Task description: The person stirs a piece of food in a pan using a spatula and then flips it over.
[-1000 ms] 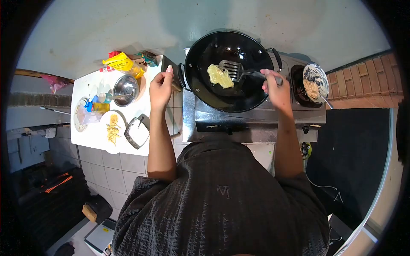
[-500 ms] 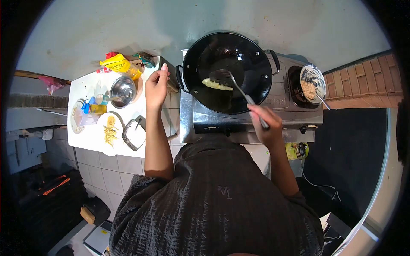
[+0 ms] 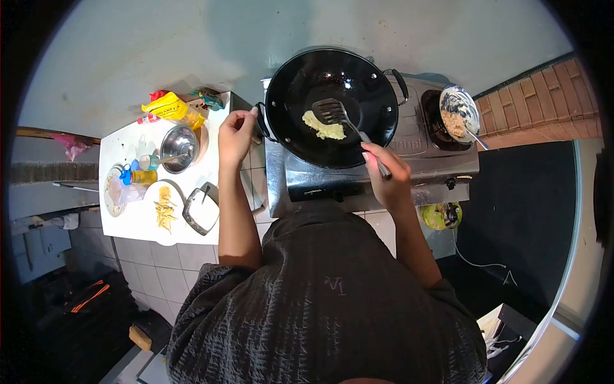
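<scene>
A black wok point(image 3: 307, 77) with two side handles sits on the stove. In its oil lies a pale yellow piece of food point(image 3: 330, 131), ragged at the edges. My right hand point(image 3: 390, 176) is wrapped round the handle of a slotted spatula point(image 3: 329, 111), whose dark blade lies against the upper edge of the food. My left hand point(image 3: 235, 137) is beside the wok's left handle point(image 3: 263, 128), its fingers curled together and fingertips right at the upper end of that handle. What these fingers hold, if anything, I cannot tell.
Right on the metal stove point(image 3: 409, 168) stands a bowl of batter-like mix point(image 3: 455, 123) with a spoon. On the white table point(image 3: 128, 221) are a plate of yellow strips point(image 3: 165, 211), a square dish of white stuff point(image 3: 201, 211), a steel bowl point(image 3: 180, 148) and a yellow packet point(image 3: 169, 107).
The food has turned from a narrow strip to a broader, flatter shape. The spatula blade has moved slightly up over its edge. My left fingertips have come closer to the wok's handle.
</scene>
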Action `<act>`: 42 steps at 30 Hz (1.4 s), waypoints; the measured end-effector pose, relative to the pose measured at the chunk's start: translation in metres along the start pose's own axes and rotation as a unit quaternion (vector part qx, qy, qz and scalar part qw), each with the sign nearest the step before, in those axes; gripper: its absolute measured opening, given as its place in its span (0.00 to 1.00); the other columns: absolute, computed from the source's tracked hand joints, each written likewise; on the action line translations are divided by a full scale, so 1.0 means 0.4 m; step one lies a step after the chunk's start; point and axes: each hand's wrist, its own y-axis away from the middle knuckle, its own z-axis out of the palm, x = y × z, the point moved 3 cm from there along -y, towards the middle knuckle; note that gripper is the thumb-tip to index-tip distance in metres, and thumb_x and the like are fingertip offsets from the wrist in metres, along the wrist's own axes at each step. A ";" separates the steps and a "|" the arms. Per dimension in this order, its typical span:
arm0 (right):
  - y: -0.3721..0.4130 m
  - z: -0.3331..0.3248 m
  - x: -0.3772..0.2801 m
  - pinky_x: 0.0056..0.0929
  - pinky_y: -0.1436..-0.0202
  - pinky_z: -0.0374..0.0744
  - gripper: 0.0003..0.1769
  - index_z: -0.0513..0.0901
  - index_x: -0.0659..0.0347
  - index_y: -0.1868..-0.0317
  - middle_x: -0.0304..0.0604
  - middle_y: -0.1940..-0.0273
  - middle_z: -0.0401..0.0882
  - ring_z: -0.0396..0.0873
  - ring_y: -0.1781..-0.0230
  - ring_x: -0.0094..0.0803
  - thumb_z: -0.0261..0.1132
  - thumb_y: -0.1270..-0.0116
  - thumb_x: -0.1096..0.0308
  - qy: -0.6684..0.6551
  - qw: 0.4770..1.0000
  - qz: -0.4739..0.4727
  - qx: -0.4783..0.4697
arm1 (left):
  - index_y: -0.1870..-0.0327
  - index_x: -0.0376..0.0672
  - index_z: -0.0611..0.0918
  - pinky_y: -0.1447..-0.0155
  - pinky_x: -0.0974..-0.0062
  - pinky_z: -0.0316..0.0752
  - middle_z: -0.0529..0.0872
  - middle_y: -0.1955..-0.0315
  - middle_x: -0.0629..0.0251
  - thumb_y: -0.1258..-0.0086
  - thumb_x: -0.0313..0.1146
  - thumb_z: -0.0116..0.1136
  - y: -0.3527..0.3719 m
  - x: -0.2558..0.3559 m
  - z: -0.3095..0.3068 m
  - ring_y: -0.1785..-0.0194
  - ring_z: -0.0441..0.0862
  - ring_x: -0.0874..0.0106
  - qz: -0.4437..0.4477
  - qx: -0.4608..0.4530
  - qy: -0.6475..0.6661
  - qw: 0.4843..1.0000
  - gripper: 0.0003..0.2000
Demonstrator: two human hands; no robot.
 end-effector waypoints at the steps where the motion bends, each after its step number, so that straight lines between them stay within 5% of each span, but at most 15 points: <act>1: 0.003 0.009 0.006 0.30 0.68 0.77 0.10 0.84 0.63 0.56 0.48 0.68 0.82 0.81 0.71 0.39 0.67 0.39 0.79 0.001 1.000 0.001 0.001 | 0.67 0.36 0.82 0.69 0.86 0.64 0.78 0.77 0.76 0.31 0.37 0.64 0.000 -0.011 0.005 0.73 0.69 0.86 0.010 -0.003 0.016 1.000 0.11; 9: -0.019 0.025 0.015 0.30 0.68 0.78 0.09 0.84 0.64 0.57 0.48 0.69 0.82 0.81 0.72 0.38 0.67 0.39 0.78 0.014 0.998 0.007 0.061 | 0.68 0.37 0.81 0.71 0.85 0.62 0.77 0.79 0.77 0.31 0.35 0.64 0.006 -0.014 0.011 0.75 0.67 0.86 0.010 0.006 0.018 1.000 0.10; 25: -0.044 -0.002 0.079 0.30 0.67 0.78 0.09 0.83 0.63 0.55 0.48 0.68 0.81 0.81 0.71 0.39 0.68 0.37 0.75 -0.058 0.998 -0.010 -0.023 | 0.66 0.36 0.82 0.67 0.85 0.63 0.78 0.76 0.76 0.31 0.38 0.64 0.039 -0.005 0.018 0.72 0.69 0.85 -0.025 0.067 -0.030 0.997 0.13; 42: -0.056 0.002 0.096 0.31 0.67 0.77 0.09 0.83 0.62 0.55 0.48 0.68 0.81 0.81 0.71 0.41 0.66 0.35 0.74 -0.078 0.997 -0.015 -0.006 | 0.66 0.34 0.83 0.67 0.85 0.62 0.77 0.76 0.75 0.31 0.40 0.63 0.082 0.032 -0.014 0.71 0.68 0.85 -0.004 0.112 -0.064 0.992 0.14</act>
